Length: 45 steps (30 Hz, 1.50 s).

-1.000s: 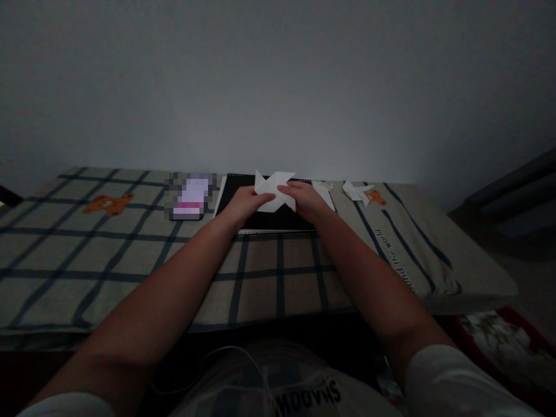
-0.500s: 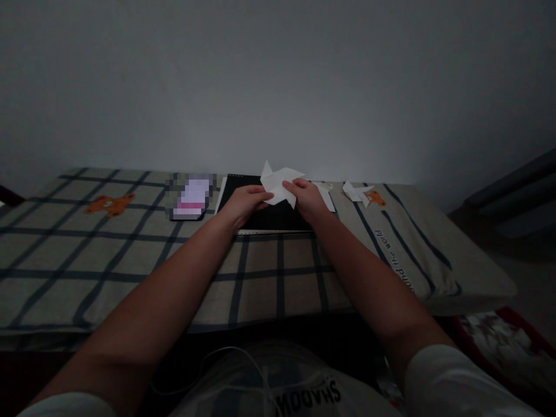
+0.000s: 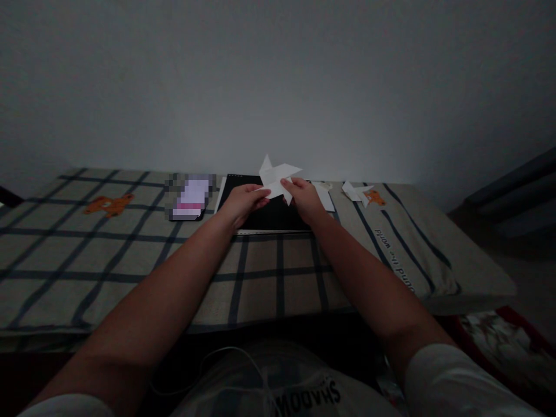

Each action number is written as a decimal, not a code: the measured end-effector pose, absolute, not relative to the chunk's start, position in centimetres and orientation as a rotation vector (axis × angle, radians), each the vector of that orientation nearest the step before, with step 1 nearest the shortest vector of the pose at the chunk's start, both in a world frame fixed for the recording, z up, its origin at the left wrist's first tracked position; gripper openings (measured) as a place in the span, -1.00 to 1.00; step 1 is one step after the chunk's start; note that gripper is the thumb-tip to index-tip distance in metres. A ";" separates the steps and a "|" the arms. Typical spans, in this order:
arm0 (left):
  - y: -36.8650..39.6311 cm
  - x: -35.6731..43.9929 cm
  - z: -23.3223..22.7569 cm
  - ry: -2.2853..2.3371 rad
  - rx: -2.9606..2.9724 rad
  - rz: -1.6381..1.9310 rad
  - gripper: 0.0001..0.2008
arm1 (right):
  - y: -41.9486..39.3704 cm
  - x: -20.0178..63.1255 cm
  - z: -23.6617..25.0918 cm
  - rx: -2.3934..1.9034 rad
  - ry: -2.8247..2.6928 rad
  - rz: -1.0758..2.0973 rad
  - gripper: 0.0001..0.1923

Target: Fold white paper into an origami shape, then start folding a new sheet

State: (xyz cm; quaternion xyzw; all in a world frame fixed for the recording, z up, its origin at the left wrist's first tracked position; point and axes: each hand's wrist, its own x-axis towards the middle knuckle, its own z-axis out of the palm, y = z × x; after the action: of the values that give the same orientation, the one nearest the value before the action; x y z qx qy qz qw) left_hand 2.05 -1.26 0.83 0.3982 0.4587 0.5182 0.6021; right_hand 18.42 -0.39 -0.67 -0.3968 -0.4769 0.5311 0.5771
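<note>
While dim light blurs detail, left hand and right hand seemingly pinch folded paper between them.

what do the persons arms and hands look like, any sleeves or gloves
Both hands are bare, no gloves, rings or watch visible: left hand, right hand. Forearms are uncovered. Short white sleeves show at the bottom corners. The light is dim, so finer detail is unclear.

Pillow at right carried dark print, upside down to the camera, partly legible as "...ound the world". Shirt at the bottom edge showed upside-down letters reading roughly "SHADOW", last letters unclear. The pixelated pink-white item had nothing legible.
</note>
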 end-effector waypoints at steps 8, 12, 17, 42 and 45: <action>-1.7 2.4 1.2 0.994 0.829 1.315 -0.79 | -0.2 18.5 -0.8 -0.878 -1.047 1.428 -0.82; -1.9 2.6 1.2 0.999 0.875 1.215 -0.83 | -0.2 18.4 -0.7 -0.861 -0.989 1.443 -0.86; -1.9 2.4 1.2 1.002 0.902 1.252 -0.77 | -0.3 18.2 -0.4 -0.830 -1.002 1.473 -0.85; -1.0 1.9 0.4 0.941 0.968 1.475 -0.92 | 0.1 18.5 -0.8 -0.831 -0.988 1.484 -0.90; -1.1 1.7 0.7 0.937 0.934 1.480 -0.90 | 0.1 18.5 -0.8 -0.833 -0.973 1.490 -0.93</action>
State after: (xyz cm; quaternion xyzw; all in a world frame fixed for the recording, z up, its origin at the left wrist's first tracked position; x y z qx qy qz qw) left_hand 1.67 -1.14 0.65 0.3940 0.3953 0.6242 0.5466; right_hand 18.46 0.05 -0.80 -0.3528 -0.4119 0.6309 0.5549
